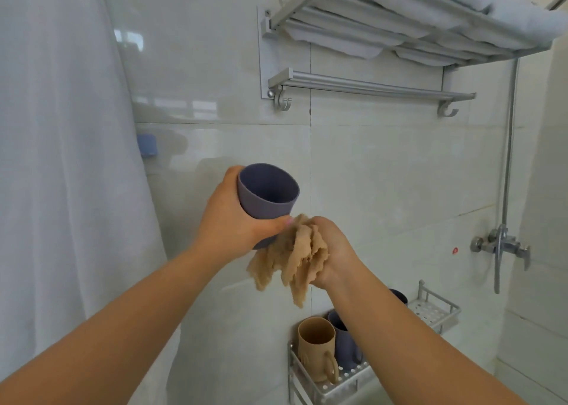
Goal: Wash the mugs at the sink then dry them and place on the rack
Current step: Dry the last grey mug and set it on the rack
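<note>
My left hand (230, 220) grips a grey-purple mug (266, 194) around its side, mouth tilted toward me, in front of the tiled wall. My right hand (333, 251) holds a crumpled beige cloth (292, 257) against the mug's lower part. Below, a metal corner rack (332, 386) carries a beige mug (316, 346) with its handle facing me and a grey-purple mug (344, 343) behind it. Another dark mug (399, 295) peeks out past my right forearm.
A white shower curtain (61, 158) hangs on the left. Overhead is a metal towel shelf (399, 29) with white towels and a rail (368, 86) with hooks. A shower tap (501, 244) and pipe stand at right.
</note>
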